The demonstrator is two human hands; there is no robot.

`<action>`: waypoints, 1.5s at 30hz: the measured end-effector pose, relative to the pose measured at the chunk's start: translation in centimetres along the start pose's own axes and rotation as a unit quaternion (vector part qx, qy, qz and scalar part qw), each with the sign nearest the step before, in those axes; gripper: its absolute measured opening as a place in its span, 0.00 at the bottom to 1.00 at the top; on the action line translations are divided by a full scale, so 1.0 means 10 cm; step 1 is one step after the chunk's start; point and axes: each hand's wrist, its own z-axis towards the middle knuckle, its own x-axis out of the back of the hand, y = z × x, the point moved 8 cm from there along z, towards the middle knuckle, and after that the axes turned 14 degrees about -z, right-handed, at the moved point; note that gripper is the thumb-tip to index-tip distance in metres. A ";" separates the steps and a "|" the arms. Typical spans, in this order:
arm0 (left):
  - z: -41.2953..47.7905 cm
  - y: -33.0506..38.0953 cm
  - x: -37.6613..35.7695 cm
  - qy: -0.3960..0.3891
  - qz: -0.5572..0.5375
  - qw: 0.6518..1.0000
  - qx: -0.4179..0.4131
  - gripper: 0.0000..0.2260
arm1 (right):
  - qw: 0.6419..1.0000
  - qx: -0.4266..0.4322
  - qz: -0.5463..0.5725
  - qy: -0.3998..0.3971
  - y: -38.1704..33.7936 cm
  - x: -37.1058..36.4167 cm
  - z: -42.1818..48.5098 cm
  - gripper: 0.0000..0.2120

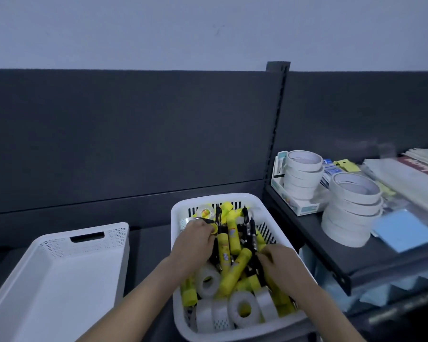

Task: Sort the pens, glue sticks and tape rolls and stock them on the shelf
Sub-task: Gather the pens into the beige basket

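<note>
Nearest to us, clear tape rolls lay crowded at the close end of a white slotted basket, some on edge and some flat. Both our forearms reached over them into the pile. Yellow glue sticks lay heaped through the middle, crossing one another, with black pens tangled among them and standing up toward the far wall of the basket.

Our right hand was at the basket's right side, its grip pinching one of the pens at the fingertips. Our left hand was further in at the left, fingers curled, its grip clenched on another of the pens, whose dark end stuck out past the knuckles. A small yellow ring showed just beside the fingers; we could not tell what it was.

The basket stood on a dark counter. To its left sat a white tray with a slot handle.

Further right, on a raised dark shelf, were two stacks of white tape, the far one in a small box. A blue pad and blurred packets lay beyond them. A dark back panel rose behind everything.
</note>
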 end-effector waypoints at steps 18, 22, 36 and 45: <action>0.81 -0.17 -0.28 -0.076 0.083 0.991 0.076 0.10 | 0.957 -0.067 0.193 -0.206 -0.10 -0.33 0.76 0.15; 0.78 -0.19 -0.27 -0.084 0.017 0.994 0.065 0.11 | 0.950 -0.042 0.265 -0.163 -0.11 -0.23 0.74 0.10; 0.77 -0.13 -0.24 -0.074 -0.235 0.965 0.089 0.10 | 0.948 -0.039 0.315 0.018 0.08 0.29 0.66 0.09; 0.71 -0.01 -0.49 -0.190 -0.059 0.977 0.071 0.15 | 0.949 -0.065 0.308 0.027 0.11 0.38 0.58 0.07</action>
